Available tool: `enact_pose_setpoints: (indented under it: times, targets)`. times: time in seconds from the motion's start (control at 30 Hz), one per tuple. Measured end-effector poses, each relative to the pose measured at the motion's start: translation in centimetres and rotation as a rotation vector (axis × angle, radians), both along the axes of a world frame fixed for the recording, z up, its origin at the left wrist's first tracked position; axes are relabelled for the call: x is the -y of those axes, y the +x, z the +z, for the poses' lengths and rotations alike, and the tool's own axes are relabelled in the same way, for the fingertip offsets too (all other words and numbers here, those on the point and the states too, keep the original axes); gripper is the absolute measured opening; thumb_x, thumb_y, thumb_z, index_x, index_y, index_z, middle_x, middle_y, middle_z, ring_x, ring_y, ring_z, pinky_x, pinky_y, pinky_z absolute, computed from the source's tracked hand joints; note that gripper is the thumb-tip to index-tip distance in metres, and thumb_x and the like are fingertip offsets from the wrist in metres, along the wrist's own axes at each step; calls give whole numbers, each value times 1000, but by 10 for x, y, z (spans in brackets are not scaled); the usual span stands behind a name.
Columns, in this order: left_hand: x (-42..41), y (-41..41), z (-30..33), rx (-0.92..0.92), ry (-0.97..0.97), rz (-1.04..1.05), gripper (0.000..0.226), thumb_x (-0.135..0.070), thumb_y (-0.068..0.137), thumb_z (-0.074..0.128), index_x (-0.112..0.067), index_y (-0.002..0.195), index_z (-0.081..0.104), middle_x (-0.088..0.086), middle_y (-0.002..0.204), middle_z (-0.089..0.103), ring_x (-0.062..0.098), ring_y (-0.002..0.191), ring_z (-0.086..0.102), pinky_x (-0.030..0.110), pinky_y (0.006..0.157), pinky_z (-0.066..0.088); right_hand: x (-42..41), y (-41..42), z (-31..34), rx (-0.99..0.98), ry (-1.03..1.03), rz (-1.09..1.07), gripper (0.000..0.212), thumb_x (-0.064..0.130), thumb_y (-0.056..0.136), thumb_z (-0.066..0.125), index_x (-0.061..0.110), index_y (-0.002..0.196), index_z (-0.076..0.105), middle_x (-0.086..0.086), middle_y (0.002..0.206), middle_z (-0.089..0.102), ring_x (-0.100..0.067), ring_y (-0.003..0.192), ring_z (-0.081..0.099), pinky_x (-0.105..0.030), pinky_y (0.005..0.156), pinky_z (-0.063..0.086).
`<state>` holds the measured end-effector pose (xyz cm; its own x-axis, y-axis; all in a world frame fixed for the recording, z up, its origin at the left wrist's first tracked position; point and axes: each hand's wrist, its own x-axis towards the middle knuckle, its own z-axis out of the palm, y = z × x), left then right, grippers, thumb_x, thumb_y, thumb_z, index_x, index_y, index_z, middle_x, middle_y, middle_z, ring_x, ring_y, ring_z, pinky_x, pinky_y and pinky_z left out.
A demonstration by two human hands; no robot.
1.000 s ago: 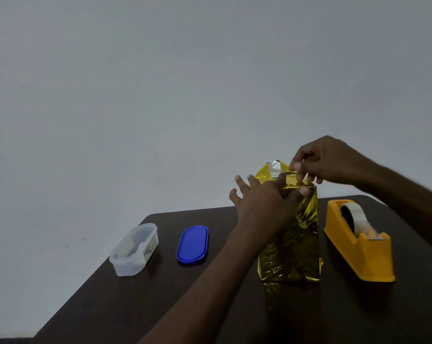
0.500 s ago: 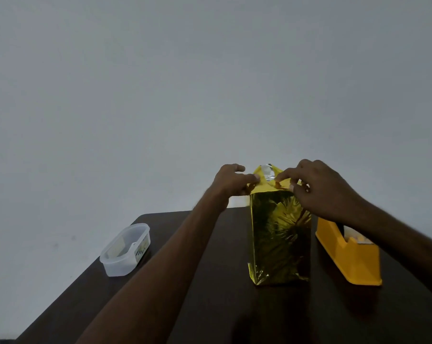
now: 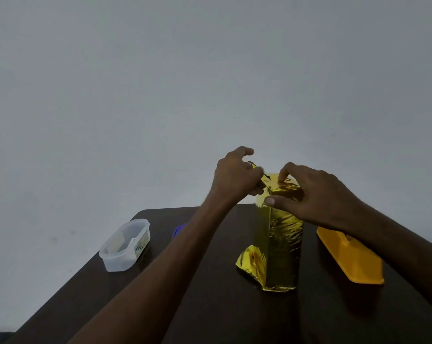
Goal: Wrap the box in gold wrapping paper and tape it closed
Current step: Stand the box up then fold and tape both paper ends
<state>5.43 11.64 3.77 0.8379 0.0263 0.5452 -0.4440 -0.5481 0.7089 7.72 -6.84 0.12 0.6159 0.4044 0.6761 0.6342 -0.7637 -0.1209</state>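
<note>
Gold-wrapped box (image 3: pixel 282 234) standing tall on the dark table (image 3: pixel 222 306), near the far edge, between the two arms. Probably stood up like this so the top end is easy to reach and fold. Loose gold paper bunched out at the bottom left corner, not yet tucked in.

Left hand (image 3: pixel 237 177) up at the top left corner of the box, fingers curled and pinching a bit of paper flap there, pulling it out to the side, likely to keep it tight. Right hand (image 3: pixel 316 194) over the top of the box, fingertips bent down and pinching the folded paper, thumb pressing the front just under the top edge. Looks like holding the fold flat so it does not spring back up. Top end not taped down yet, as far as can be told.

Yellow tape holder (image 3: pixel 351 259) just beside the box on the right, close by for the next bit of tape. Roll itself hidden behind the right arm.

Clear plastic tub (image 3: pixel 125 244) off to the left, open, no lid on. Something pale inside, too blurry to name. Small blue thing (image 3: pixel 179 230) peeking out behind the left arm, maybe the tub's lid, hard to tell.
</note>
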Motion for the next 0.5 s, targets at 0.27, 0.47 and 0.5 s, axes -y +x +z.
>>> enact_pose_setpoints:
  times: [0.27, 0.47, 0.5]
  targets:
    - [-17, -13, 11, 129, 193, -41, 45, -45, 83, 73, -23, 121, 64, -2, 81, 74, 10, 71, 71, 24, 67, 57, 8, 5, -11, 21, 139, 93, 43, 55, 75, 57, 30, 109, 64, 10, 95, 67, -14, 94, 54, -28, 72, 40]
    - [-38, -7, 6, 146, 369, -78, 41, -35, 70, 86, -31, 108, 73, -11, 103, 66, 3, 94, 62, 21, 77, 52, 25, 7, -5, -268, 262, 347, 30, 28, 85, 72, 44, 108, 61, 12, 106, 67, 0, 100, 58, -18, 78, 50]
    - [-36, -5, 5, 162, 347, -93, 30, -31, 74, 84, -27, 102, 76, -10, 98, 71, 4, 91, 65, 25, 77, 54, 28, 9, -3, -326, 277, 387, 31, 29, 84, 71, 43, 110, 62, 10, 108, 68, 0, 101, 60, -23, 81, 54]
